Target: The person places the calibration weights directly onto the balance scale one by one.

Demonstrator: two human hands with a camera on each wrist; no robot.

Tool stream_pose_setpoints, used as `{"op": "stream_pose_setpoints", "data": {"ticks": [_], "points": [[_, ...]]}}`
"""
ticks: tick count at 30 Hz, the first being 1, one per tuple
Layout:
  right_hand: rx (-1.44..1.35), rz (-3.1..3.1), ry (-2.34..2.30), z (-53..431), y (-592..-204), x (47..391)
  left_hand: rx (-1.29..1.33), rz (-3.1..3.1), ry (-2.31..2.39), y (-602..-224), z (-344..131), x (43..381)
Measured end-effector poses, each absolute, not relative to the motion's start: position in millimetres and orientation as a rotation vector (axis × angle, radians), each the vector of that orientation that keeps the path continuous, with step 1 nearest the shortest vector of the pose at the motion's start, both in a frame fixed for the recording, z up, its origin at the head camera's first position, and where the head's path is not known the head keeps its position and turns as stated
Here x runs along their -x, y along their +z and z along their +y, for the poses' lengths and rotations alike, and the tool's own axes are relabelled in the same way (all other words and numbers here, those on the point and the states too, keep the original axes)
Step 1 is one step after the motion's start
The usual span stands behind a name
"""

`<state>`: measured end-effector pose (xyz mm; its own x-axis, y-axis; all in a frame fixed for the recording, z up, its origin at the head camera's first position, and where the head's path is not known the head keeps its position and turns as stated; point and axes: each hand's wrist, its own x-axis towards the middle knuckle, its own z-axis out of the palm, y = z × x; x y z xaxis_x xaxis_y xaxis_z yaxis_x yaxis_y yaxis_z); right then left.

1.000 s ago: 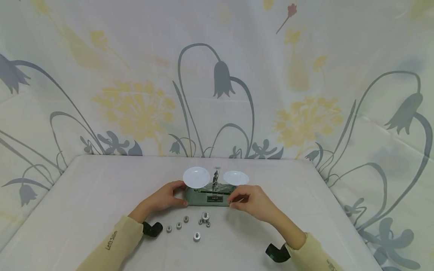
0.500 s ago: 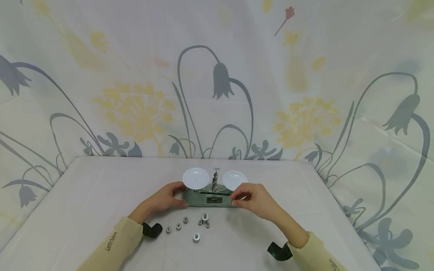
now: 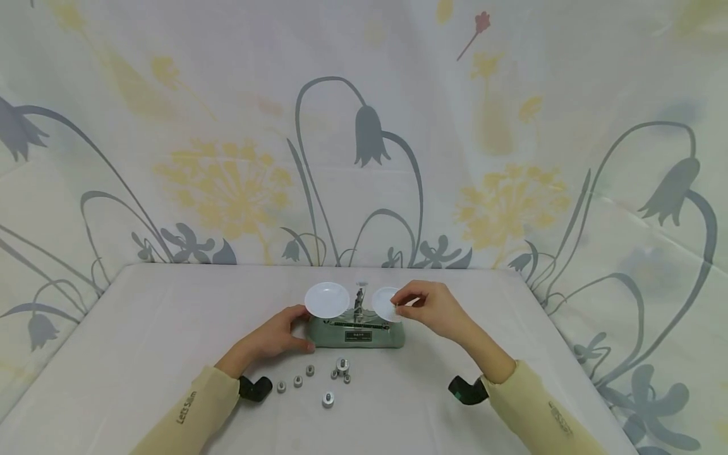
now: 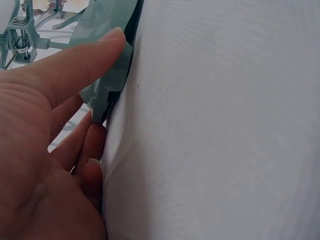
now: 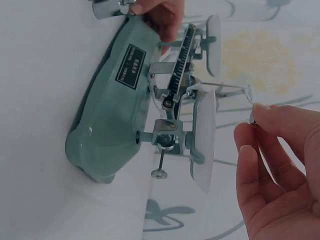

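Note:
A green balance scale [image 3: 358,338] with two white pans stands upright on the table. My left hand [image 3: 279,332] grips the left end of its base; in the left wrist view the thumb [image 4: 100,52] lies along the green base and the other fingers bend behind it. At the right pan [image 3: 383,303], my right hand [image 3: 435,306] pinches a tiny metal piece [image 5: 252,119] between thumb and forefinger. The fingers mostly hide that piece, so its kind is unclear. Over the left pan [image 3: 327,300] there is no hand.
Several silver weights, among them a large one [image 3: 342,366] and a nearer one [image 3: 328,399], stand on the white tablecloth [image 3: 398,417] before the scale. A flower-patterned curtain [image 3: 256,126] rises behind the table. Black wrist devices [image 3: 469,390] hang by both sleeves.
My right hand has lifted from the front right end of the scale's base to the right pan's edge. The left hand keeps its place on the base.

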<state>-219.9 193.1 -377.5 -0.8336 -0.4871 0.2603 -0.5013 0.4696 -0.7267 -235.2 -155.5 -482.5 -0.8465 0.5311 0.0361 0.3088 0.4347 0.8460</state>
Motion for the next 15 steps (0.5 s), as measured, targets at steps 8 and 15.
{"op": "stream_pose_setpoints", "data": {"ticks": [8, 15], "points": [[-0.875, -2.720, 1.252, 189, -376, 241, -0.730, 2.468, 1.363, -481, -156, 234], [-0.858, -2.788, 1.201, 187, -381, 257, -0.739, 2.454, 1.364, -480, -156, 233]]}}
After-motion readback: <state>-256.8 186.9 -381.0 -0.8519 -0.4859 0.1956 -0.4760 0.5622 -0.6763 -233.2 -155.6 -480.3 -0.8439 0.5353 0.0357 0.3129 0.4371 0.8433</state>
